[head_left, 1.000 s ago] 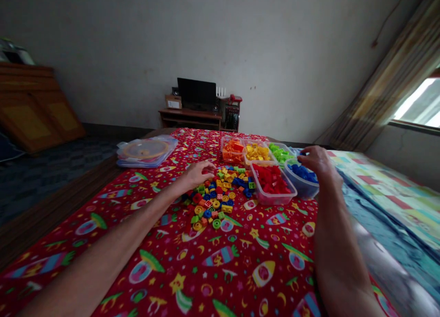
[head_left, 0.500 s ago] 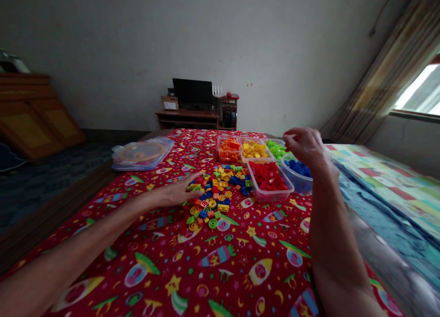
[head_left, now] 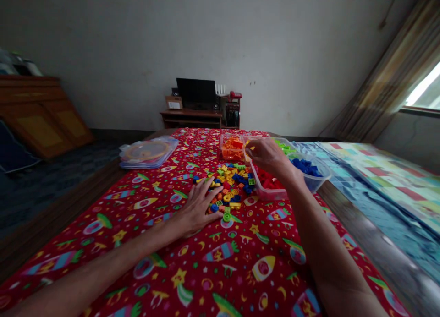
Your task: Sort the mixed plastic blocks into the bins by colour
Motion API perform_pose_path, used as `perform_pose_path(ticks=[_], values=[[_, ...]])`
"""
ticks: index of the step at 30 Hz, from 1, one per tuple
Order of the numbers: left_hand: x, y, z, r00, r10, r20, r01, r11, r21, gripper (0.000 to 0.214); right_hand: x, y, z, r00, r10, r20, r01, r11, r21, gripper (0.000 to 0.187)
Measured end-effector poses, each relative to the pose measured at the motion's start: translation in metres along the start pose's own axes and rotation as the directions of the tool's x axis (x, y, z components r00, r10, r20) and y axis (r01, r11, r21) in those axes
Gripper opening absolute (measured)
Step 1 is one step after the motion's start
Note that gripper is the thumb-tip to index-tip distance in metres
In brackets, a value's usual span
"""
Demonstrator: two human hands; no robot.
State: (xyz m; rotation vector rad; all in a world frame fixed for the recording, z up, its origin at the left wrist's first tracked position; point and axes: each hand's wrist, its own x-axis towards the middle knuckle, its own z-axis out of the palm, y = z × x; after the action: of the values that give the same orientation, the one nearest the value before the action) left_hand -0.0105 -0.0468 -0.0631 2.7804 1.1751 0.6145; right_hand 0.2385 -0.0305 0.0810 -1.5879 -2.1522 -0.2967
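My left hand (head_left: 199, 204) lies with its fingers spread over the near left side of a pile of mixed coloured toy building blocks (head_left: 237, 180). Part of the pile is covered by those fingers. My right hand (head_left: 271, 157) hovers above the clear boxes, its fingers curled together close to the yellow blocks; whatever is in them cannot be made out. Under it, red blocks (head_left: 266, 179) fill a clear plastic box (head_left: 273, 194). Blue blocks (head_left: 305, 167) sit in a round-cornered tub (head_left: 316, 184) to the right. The yellow box is mostly hidden behind my right hand.
Beyond the pile stands a box of orange blocks (head_left: 232, 147), with green blocks (head_left: 284, 146) farther right. Stacked clear lids (head_left: 147, 153) lie at the far left on the red patterned cloth (head_left: 220, 266). A bed (head_left: 374, 179) adjoins the right side.
My right hand has moved left from above the blue tub to over the red and yellow boxes. My left hand has shifted right and nearer, over the pile. The view has turned slightly left.
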Motion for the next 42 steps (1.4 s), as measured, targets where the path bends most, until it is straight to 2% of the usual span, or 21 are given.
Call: perform_pose_path(ticks=[3, 6, 10, 12, 14, 16, 18, 20, 25, 28, 30, 35, 42], values=[[0.031, -0.009, 0.013, 0.997, -0.047, -0.056, 0.046, 0.999, -0.021, 0.072, 0.002, -0.008, 0.013, 0.996, -0.036, 0.082, 0.036, 0.999, -0.002, 0.024], [0.054, -0.017, 0.017, 0.994, -0.046, -0.101, 0.035, 0.994, -0.108, 0.076, 0.001, -0.013, 0.024, 0.985, -0.059, 0.16, 0.056, 0.998, 0.022, 0.025], [0.064, -0.028, 0.0, 0.951, -0.119, -0.287, 0.051, 0.971, -0.233, 0.052, 0.001, -0.017, 0.044, 0.967, -0.081, 0.243, 0.068, 0.996, 0.061, 0.027], [0.064, -0.035, -0.01, 0.93, -0.156, -0.334, 0.076, 0.968, -0.241, 0.04, 0.001, -0.019, 0.059, 0.96, -0.093, 0.263, 0.079, 0.995, 0.061, 0.028], [0.064, -0.041, -0.016, 0.943, -0.132, -0.305, 0.06, 0.971, -0.233, 0.033, 0.001, -0.022, 0.073, 0.942, -0.119, 0.315, 0.111, 0.993, 0.043, 0.028], [0.064, -0.046, -0.017, 0.973, -0.056, -0.225, 0.007, 0.977, -0.215, 0.031, 0.001, -0.025, 0.085, 0.916, -0.162, 0.368, 0.163, 0.986, 0.028, 0.028], [0.064, -0.048, -0.012, 0.989, 0.016, -0.146, -0.042, 0.983, -0.178, 0.029, -0.001, -0.025, 0.092, 0.898, -0.203, 0.39, 0.206, 0.978, 0.034, 0.027], [0.065, -0.049, -0.005, 0.992, 0.048, -0.115, -0.063, 0.989, -0.134, 0.028, -0.003, -0.026, 0.094, 0.897, -0.211, 0.387, 0.214, 0.976, 0.037, 0.026], [0.067, -0.051, 0.003, 0.982, 0.047, -0.185, -0.063, 0.995, -0.08, 0.023, -0.009, -0.034, 0.089, 0.918, -0.135, 0.372, 0.167, 0.984, -0.056, 0.028], [0.069, -0.049, -0.004, 0.977, 0.027, -0.21, -0.048, 0.994, -0.098, 0.017, -0.011, -0.043, 0.083, 0.906, -0.028, 0.422, 0.093, 0.987, -0.133, 0.029], [0.069, -0.047, -0.011, 0.975, -0.009, -0.222, -0.019, 0.992, -0.124, 0.014, -0.011, -0.045, 0.081, 0.897, 0.001, 0.443, 0.069, 0.987, -0.142, 0.029], [0.069, -0.042, -0.025, 0.984, -0.042, -0.171, 0.016, 0.989, -0.146, 0.009, -0.01, -0.036, 0.082, 0.929, -0.041, 0.368, 0.079, 0.993, -0.089, 0.03], [0.069, -0.043, -0.03, 0.991, -0.051, -0.122, 0.038, 0.994, -0.106, 0.011, 0.001, -0.034, 0.094, 0.97, -0.028, 0.243, 0.031, 1.0, -0.006, 0.028]])
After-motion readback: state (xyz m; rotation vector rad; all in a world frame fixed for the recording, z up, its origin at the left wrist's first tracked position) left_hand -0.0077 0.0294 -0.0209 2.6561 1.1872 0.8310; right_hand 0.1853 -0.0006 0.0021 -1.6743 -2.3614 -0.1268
